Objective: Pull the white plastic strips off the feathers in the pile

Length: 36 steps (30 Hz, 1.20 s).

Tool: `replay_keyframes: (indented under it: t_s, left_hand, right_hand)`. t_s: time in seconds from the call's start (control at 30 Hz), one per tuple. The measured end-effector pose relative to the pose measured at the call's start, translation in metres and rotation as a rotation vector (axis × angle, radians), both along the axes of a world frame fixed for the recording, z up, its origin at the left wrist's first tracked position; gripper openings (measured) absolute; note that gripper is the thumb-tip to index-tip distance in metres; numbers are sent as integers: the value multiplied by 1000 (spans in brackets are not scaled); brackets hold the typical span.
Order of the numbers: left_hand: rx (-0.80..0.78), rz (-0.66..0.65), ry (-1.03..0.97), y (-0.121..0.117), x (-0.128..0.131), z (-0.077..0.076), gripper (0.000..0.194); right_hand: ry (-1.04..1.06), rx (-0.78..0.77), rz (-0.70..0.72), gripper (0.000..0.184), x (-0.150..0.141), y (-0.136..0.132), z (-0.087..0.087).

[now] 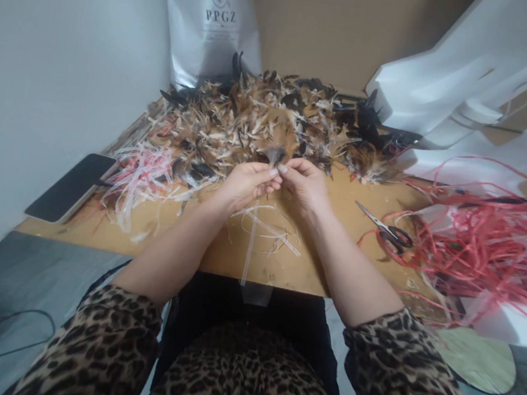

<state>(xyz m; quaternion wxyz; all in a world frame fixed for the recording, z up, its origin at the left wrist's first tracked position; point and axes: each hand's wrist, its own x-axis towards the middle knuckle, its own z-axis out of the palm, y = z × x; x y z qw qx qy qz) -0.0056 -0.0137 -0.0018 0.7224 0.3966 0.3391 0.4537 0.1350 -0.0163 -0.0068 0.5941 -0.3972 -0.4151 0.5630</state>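
Note:
Between my two hands, above the middle of the table point(323, 257), a small bunch of brown feathers point(278, 136) stands tips up, its grey downy base at my fingertips. My left hand point(251, 186) pinches that base from the left, fingers curled. From the right, my right hand point(304, 187) closes thumb and finger on the same base. A large heap of brown, white and black feathers point(216, 117) lies just beyond my hands. Below them on the tabletop are a few thin white strips point(251, 241), one reaching the front edge.
Scissors point(388, 230) with black handles lie to the right, beside a tangle of red and pink plastic strings point(490, 247). At the left are a phone-like dark slab point(73, 188) and a pile of white and pink strips point(143, 172). A white bag point(211, 35) stands behind.

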Motion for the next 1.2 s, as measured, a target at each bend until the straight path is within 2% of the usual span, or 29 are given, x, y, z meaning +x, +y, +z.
replay_keyframes:
  t_s: [0.17,0.33,0.43,0.5,0.6,0.77,0.87,1.07,1.13,1.2]
  left_hand:
    - [20,19,88,-2,0,3,8]
    - [77,39,155,-3,-1,6,9]
    - [60,69,139,-1,-3,7,9]
    - [34,102,98,2,-4,7,9]
    - [6,143,30,7,-7,6,8]
    - [-1,184,-10,11,-9,4,5]
    - [-3,201,-32,11,-9,5,5]
    - [-6,196,-35,10,-7,7,5]
    - [-9,190,-24,10,-7,6,4]
    - [-9,183,-21,11,-8,4,5]
  right_hand:
    - [30,5,7,39,-1,2,-5]
    - [-8,-73,114,38,9,4,1]
    - [-111,-32,27,31,24,8,7]
    - [-285,38,-87,21,36,11,10]
    - [-663,107,-142,10,50,14,11]
    - [-1313,101,-66,13,51,11,10]
    - [-1505,39,-70,19,42,10,7]
    - [-1638,1,-139,28,30,14,-8]
    - [-1601,26,-146,25,31,15,-11]
    - [-1465,50,-158,19,36,17,-11]
